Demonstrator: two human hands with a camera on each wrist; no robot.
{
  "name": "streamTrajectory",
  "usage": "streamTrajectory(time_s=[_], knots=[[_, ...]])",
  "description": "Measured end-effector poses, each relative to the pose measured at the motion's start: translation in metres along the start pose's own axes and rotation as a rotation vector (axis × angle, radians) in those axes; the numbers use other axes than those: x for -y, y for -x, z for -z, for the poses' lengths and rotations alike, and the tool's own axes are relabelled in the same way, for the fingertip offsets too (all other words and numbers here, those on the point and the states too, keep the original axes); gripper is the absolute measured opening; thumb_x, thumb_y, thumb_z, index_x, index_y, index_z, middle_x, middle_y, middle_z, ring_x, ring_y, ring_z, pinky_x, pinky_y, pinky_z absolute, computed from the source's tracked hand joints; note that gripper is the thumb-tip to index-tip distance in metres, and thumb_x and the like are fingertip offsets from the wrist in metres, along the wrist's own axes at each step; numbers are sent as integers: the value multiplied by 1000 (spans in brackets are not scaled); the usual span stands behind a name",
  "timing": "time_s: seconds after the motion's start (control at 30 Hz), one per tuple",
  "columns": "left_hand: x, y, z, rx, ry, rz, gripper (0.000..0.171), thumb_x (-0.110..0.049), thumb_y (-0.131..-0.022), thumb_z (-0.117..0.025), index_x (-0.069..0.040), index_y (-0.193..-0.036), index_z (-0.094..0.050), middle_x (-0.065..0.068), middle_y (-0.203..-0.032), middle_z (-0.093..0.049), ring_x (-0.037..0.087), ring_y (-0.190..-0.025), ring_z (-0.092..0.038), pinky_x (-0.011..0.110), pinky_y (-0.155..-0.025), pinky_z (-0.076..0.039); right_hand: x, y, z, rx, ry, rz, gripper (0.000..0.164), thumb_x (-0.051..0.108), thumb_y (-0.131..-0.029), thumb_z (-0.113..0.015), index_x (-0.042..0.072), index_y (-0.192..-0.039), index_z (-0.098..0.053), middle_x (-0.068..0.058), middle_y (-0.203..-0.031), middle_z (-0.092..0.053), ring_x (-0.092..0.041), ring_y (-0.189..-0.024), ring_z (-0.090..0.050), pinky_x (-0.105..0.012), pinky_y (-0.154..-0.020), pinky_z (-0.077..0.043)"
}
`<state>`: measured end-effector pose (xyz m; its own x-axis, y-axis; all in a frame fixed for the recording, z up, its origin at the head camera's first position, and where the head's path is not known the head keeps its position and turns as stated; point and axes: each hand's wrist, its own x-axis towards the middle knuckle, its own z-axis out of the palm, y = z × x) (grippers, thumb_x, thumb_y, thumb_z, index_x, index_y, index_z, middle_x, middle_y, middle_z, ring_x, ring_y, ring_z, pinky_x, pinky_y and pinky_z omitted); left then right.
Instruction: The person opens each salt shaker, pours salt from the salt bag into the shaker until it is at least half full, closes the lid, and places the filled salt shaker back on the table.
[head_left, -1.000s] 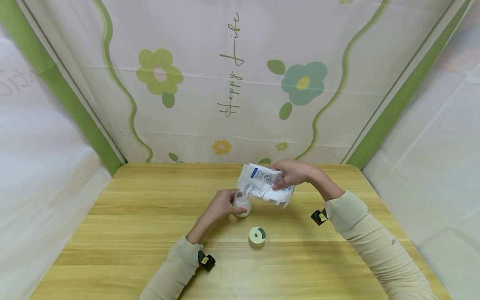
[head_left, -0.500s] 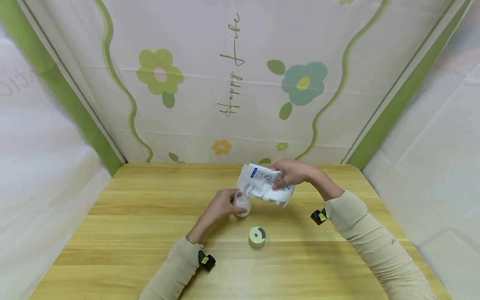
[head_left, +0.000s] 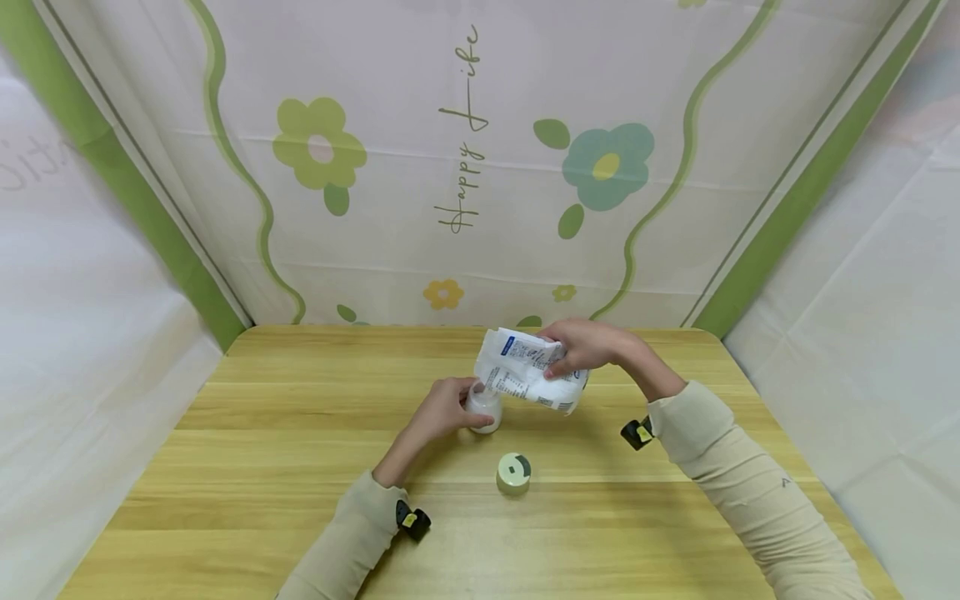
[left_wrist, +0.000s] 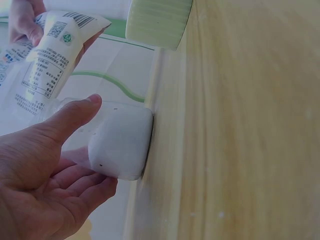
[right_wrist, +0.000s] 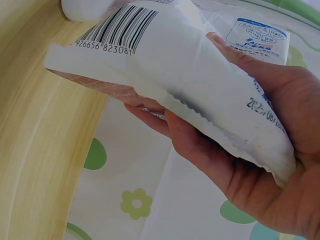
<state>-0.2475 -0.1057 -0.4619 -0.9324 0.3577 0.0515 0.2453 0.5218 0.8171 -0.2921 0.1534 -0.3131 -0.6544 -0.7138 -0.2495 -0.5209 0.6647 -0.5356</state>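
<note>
A small clear jar (head_left: 484, 410), partly filled with something white, stands on the wooden table. My left hand (head_left: 444, 408) grips it around the side, thumb in front, as the left wrist view (left_wrist: 122, 140) also shows. Above the jar my right hand (head_left: 588, 346) holds a white printed packet (head_left: 525, 375), tilted so its open end sits right at the jar's mouth. In the right wrist view the packet's barcode (right_wrist: 122, 30) and sealed bottom edge face the camera, thumb on one side and fingers on the other.
A pale green round lid (head_left: 513, 473) lies on the table (head_left: 300, 467) in front of the jar. Behind the table's far edge hangs a white curtain (head_left: 390, 208) with printed flowers, and similar cloth walls stand at both sides.
</note>
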Motion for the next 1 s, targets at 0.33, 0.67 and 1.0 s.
streamTrajectory(time_s=[0.33, 0.67, 1.0], knots=[[1, 0, 0, 4, 7, -3, 49, -21, -75, -88, -5, -117, -69, 9, -108, -73, 17, -93, -67, 34, -84, -56, 1, -1, 1, -3, 7, -4, 40, 12, -86, -76, 4, -124, -64, -7, -107, -73, -14, -85, -70, -31, -75, -58], [1, 0, 1, -1, -13, 8, 58, -24, -75, -89, -1, -123, -67, 12, -113, -73, 18, -96, -67, 35, -87, -56, 3, 0, 2, -1, 20, -10, 40, 11, -85, -77, 4, -123, -65, -8, -106, -73, -14, -85, -70, -31, -75, -58], [1, 0, 1, 1, -14, 6, 58, -24, -75, -89, -3, -124, -67, 10, -111, -73, 15, -92, -66, 33, -85, -56, 2, -1, 2, -3, 23, -5, 41, 11, -85, -77, 4, -124, -65, -8, -107, -73, -14, -86, -70, -31, -76, -58]])
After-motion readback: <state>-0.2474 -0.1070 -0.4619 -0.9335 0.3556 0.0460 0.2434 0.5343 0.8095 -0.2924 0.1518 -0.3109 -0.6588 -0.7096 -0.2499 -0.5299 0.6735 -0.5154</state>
